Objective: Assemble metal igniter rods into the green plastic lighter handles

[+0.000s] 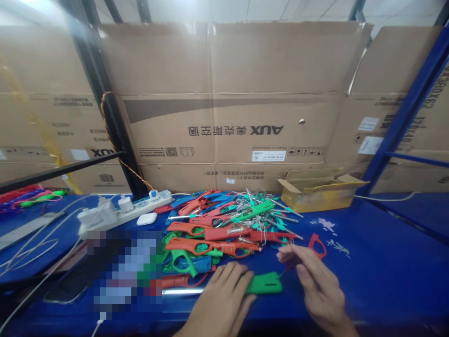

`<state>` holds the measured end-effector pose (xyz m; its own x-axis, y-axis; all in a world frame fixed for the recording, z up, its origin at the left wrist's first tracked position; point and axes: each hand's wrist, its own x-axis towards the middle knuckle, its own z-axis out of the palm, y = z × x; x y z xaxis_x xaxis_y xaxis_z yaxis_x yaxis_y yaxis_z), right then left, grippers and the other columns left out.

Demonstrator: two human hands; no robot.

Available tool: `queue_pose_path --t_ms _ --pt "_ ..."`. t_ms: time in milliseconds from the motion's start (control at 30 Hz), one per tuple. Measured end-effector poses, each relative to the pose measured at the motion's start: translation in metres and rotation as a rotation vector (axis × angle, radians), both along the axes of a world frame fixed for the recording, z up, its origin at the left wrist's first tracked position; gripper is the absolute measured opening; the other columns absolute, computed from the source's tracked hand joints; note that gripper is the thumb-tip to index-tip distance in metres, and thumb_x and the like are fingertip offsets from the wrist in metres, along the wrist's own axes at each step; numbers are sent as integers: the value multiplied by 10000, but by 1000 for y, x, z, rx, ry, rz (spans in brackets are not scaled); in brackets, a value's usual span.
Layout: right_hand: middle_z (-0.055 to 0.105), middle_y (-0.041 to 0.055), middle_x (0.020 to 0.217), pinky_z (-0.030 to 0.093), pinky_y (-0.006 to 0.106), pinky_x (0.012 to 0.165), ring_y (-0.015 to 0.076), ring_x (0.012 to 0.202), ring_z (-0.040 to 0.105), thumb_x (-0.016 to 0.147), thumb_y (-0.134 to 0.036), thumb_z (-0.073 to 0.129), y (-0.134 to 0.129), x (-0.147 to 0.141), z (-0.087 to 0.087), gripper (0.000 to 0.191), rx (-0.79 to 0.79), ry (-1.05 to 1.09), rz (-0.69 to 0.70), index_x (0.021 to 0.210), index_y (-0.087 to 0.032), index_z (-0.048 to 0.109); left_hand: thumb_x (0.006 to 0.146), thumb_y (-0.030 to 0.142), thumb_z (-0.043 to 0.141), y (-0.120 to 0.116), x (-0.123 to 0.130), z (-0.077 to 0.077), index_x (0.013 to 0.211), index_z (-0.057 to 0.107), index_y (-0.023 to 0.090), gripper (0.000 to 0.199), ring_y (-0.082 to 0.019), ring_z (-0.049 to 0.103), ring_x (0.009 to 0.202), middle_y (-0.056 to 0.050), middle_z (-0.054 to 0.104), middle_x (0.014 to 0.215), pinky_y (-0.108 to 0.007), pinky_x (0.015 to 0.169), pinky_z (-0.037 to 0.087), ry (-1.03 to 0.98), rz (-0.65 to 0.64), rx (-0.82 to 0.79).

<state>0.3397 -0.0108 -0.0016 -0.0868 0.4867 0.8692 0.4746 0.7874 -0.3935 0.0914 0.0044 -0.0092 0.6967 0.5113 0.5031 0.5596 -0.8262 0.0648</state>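
Note:
My left hand (224, 297) is wrapped over a green long-necked lighter (266, 283) lying on the blue table, its metal tube (184, 291) sticking out to the left. Just off the lighter's right end, my right hand (317, 281) has its fingers pinched together. A thin, dark bit shows between those fingertips and the lighter, too small to name. Behind both hands lies a heap of orange, red, green and blue lighter casings (189, 245). Metal tubes with teal parts and wires (259, 210) are piled at the back. A red trigger-guard piece (317, 245) rests beyond my right hand.
An open yellow-brown carton (319, 189) stands at the back right, near small pink pieces (326, 224) and pale ones (338, 247). On the left are a white power strip (140, 208), a white earphone case (146, 219), a phone (66, 285) and cables. Cardboard (228, 70) walls the back.

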Motion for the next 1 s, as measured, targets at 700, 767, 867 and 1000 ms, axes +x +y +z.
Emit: queue_pose_path --t_ms 700,767,867,1000 --pt "706 44 951 612 265 687 158 804 697 993 -87 567 4 1 0 416 -20 101 -35 1364 -264 632 1060 286 502 1 1 2 1341 550 157 313 -307 654 1118 -104 681 1221 -467 937 587 19 -4 -4" --pt "703 41 920 602 279 686 167 798 691 952 -87 649 5 4 -2 385 -1 131 -52 1298 -255 667 1058 284 508 1 0 1 1346 548 158 317 -309 653 1124 -103 681 1227 -467 945 583 15 -4 -2" --pt "707 43 899 600 302 681 182 787 691 927 -110 697 5 5 -3 366 23 124 -67 1265 -249 684 1055 290 519 2 0 0 1351 549 169 321 -303 652 1133 -96 681 1239 -457 964 574 8 -1 -1" --pt "739 66 974 619 298 694 190 809 725 1007 -140 565 0 1 2 385 36 25 -121 1369 -244 640 1059 292 510 2 0 0 1349 553 165 319 -299 653 1135 -98 681 1237 -449 958 576 18 2 -7"
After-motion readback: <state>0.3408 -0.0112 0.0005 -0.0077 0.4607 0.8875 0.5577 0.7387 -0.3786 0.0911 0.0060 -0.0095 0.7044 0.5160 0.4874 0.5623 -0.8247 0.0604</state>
